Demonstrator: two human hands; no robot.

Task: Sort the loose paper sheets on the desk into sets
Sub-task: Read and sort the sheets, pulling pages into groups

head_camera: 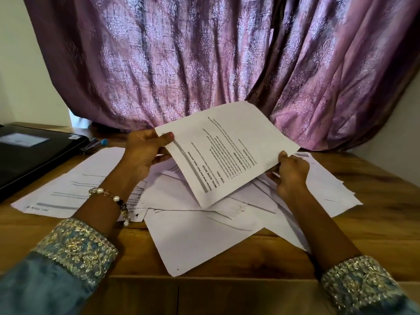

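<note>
Head view — printed sheet (229,151) lifted above the loose sheets (193,233) scattered on the wooden desk (375,235). Left hand (145,153) pinching the sheet's left edge, thumb on top; right hand (291,171) pinching its right corner. Likely light, limp, easily creased — best held at opposite edges, as here. Closed laptop (34,153) at far left; purple curtain (204,57) behind.

held sheet (227,153) centre, above paper pile (204,235) on desk (375,223) | laptop (34,155) left edge | curtain (204,53) behind, top
</note>
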